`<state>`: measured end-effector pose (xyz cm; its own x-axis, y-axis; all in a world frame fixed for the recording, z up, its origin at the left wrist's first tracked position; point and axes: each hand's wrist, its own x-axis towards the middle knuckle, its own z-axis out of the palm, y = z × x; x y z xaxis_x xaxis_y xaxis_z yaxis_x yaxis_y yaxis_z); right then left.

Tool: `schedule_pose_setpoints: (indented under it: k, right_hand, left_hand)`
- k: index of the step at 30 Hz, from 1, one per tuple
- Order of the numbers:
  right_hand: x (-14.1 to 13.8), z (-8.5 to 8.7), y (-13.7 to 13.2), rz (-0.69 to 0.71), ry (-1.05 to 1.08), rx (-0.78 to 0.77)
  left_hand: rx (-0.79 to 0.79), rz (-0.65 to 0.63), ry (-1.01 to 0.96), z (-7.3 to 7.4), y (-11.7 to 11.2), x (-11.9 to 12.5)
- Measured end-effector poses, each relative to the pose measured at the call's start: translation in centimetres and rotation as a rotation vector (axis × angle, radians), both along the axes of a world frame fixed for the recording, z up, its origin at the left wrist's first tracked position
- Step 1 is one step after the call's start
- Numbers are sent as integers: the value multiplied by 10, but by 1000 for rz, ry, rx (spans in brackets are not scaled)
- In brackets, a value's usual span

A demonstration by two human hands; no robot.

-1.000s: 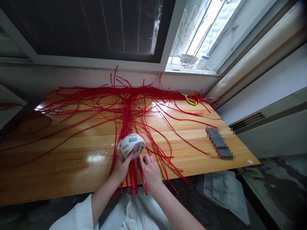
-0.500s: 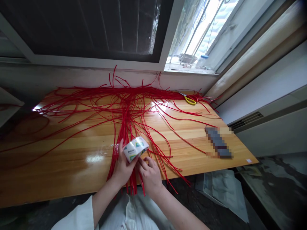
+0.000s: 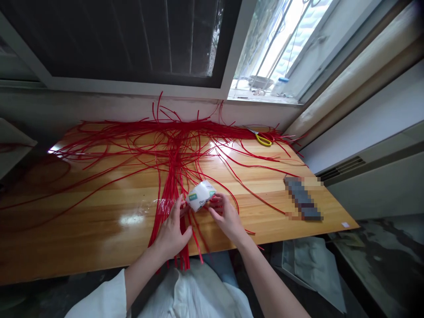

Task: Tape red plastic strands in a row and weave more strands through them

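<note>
A roll of clear tape (image 3: 201, 195) with a printed white inner side is tilted above the table, gripped at its right edge by my right hand (image 3: 228, 218). My left hand (image 3: 174, 232) is open over the red strands, thumb spread from the fingers, its fingertips close to the roll's left side; whether they touch it I cannot tell. Under the hands a bundle of thin red strands (image 3: 175, 168) runs down to the table's front edge. A strip of clear film, apparently tape (image 3: 162, 206), lies across the bundle, its crumpled end on the wood to the left.
More red strands (image 3: 132, 128) are heaped along the back of the wooden table (image 3: 82, 229). Yellow-handled scissors (image 3: 263, 139) lie at the back right. A blurred-out dark oblong object (image 3: 303, 198) rests on the right. Below the table stands a pale bin (image 3: 306, 260).
The tape roll has moved right and slightly up, passing from my left hand to my right. My left hand has let go and opened its fingers. My right hand has risen to the right.
</note>
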<state>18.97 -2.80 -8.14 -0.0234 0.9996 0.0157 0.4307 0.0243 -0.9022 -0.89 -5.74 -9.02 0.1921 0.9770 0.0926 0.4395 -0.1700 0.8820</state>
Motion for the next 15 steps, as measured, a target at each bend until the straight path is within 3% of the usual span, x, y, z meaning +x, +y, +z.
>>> schedule_pose_setpoints:
  k: [4,7,15]
  right_hand:
    - [-16,1,18,-105,-11,-61]
    - [-21,0,26,-158,-97,-26]
    - [-23,8,43,-113,-186,90]
  left_hand:
    - [27,69,-22,-6,4,1]
    - [97,116,80,-10,9,1]
    - [301,93,376,-19,13,-10]
